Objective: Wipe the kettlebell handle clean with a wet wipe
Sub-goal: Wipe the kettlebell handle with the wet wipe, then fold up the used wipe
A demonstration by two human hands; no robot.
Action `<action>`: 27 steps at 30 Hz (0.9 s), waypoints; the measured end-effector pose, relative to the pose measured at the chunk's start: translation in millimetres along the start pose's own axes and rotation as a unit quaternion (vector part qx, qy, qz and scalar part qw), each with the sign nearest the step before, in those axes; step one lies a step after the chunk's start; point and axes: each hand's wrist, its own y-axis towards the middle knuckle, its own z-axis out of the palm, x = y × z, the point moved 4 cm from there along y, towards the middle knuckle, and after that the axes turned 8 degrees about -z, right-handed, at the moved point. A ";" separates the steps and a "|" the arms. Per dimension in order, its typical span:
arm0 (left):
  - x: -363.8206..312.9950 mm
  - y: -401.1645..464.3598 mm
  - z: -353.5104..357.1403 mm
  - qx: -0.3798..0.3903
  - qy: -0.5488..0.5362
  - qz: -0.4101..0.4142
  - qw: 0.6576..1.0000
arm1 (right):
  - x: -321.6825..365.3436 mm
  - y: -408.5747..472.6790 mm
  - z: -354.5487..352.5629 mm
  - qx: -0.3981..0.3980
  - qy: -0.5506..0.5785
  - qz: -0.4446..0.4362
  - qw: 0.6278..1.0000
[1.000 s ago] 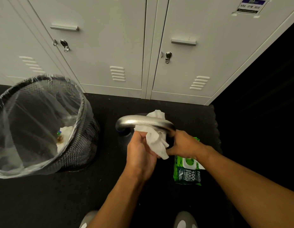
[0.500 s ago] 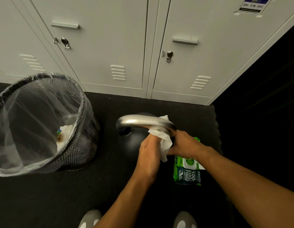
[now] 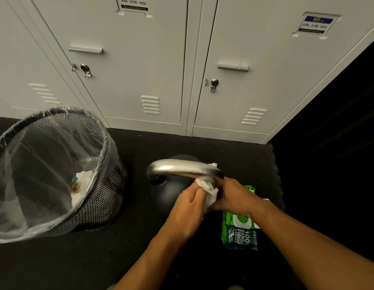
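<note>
A black kettlebell [image 3: 165,193] stands on the dark floor with its silver handle [image 3: 177,169] arching across the top. A white wet wipe [image 3: 209,191] is wrapped around the right end of the handle, a small corner showing behind it. My left hand [image 3: 188,208] pinches the wipe from below and to the left. My right hand [image 3: 234,197] closes on the wipe and the handle's right leg from the right. Most of the wipe is hidden between my hands.
A green pack of wet wipes [image 3: 241,231] lies on the floor right of the kettlebell, under my right wrist. A black mesh bin [image 3: 102,197] with a clear liner and used wipes inside stands to the left. Grey lockers [image 3: 140,70] line the back.
Both hands and the wipe have slid along the handle from its middle to the right end and down the right leg. The wipe is more bunched. The camera has tilted up slightly.
</note>
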 end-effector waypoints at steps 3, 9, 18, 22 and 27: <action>4.2 15.4 -3.1 -0.033 0.063 -0.027 0.997 | -2.0 1.5 0.8 0.001 0.006 -0.002 1.000; 6.9 13.2 -3.4 -0.017 0.087 -0.033 0.996 | -6.9 1.5 2.8 0.008 0.009 0.019 1.000; -13.3 -11.9 -23.1 -0.115 0.204 -0.055 0.971 | 20.3 -17.7 -19.3 0.047 -0.079 0.062 0.994; -37.9 -37.3 -24.3 -0.076 0.198 -0.065 0.975 | 59.1 -43.1 -48.6 0.035 -0.119 0.063 0.990; -82.6 -76.2 -23.5 -0.026 0.206 -0.041 0.977 | 109.8 -83.6 -90.9 0.001 -0.177 0.066 0.982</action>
